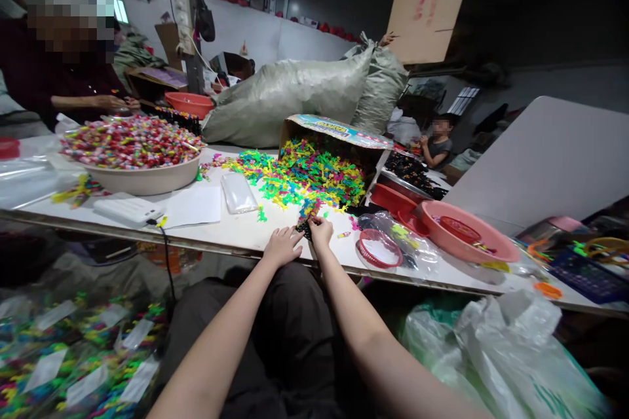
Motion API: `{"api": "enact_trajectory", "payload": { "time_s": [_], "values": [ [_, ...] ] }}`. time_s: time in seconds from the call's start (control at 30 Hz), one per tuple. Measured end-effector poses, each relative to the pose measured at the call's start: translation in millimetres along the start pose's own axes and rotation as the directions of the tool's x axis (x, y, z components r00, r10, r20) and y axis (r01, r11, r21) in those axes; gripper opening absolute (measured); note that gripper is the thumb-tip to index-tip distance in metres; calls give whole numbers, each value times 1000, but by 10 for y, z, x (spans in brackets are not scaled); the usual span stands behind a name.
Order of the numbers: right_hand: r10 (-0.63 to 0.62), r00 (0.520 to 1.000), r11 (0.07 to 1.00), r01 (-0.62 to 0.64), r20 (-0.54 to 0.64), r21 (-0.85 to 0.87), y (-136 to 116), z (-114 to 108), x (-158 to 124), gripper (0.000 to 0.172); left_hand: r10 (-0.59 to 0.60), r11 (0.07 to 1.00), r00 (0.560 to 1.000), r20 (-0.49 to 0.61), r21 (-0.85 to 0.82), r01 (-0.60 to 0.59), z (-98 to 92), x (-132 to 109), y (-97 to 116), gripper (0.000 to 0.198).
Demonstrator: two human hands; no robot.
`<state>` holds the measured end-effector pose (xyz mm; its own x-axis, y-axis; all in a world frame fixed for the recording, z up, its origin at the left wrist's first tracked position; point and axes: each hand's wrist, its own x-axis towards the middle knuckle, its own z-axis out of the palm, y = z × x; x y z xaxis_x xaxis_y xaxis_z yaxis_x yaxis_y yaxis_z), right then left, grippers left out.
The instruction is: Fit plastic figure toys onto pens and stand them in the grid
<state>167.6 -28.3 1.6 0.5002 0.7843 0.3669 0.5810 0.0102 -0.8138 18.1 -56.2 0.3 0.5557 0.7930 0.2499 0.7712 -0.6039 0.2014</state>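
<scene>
My left hand (284, 245) rests at the table's front edge, fingers stretched out and apart, its fingertips beside a small dark textured piece (305, 230). To its right, my right hand (321, 232) is closed in a pinch at the lower end of a bunch of small colourful plastic figures (310, 207). How the dark piece and the bunch join is too small to tell. Just beyond, a heap of yellow, green, blue and pink plastic figures (319, 173) spills from a cardboard box (339, 127) lying on its side.
A wide basin (142, 177) of wrapped candies stands left, near a white power bank (128, 209) and a clear packet (238, 194). Right are a red basket (378, 250) and a pink basin (472, 255). Large sacks (295, 98) lie behind. A co-worker (59, 72) sits far left.
</scene>
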Motion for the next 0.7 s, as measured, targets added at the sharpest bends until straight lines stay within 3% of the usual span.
{"api": "enact_trajectory", "payload": {
  "time_s": [0.27,0.43,0.53,0.63,0.7],
  "values": [
    [19,998,998,-23,-55,-59,-29,11,7,17,6,1000,1000,-5,27,-6,-15,0,12,48],
    [35,999,999,-36,-20,-41,-45,-15,-13,13,-16,1000,999,39,2,16,-21,21,21,46],
    [36,999,999,-36,41,18,-85,-10,-24,13,-90,996,995,52,-13,91,-21,78,-19,44],
    [32,993,996,-41,117,82,-184,-31,-49,14,-176,984,983,-48,-4,176,-78,151,-65,42],
    [38,988,995,-51,148,88,-283,-94,-102,17,-172,985,972,-163,-13,172,-172,179,-35,39]
  ]
}}
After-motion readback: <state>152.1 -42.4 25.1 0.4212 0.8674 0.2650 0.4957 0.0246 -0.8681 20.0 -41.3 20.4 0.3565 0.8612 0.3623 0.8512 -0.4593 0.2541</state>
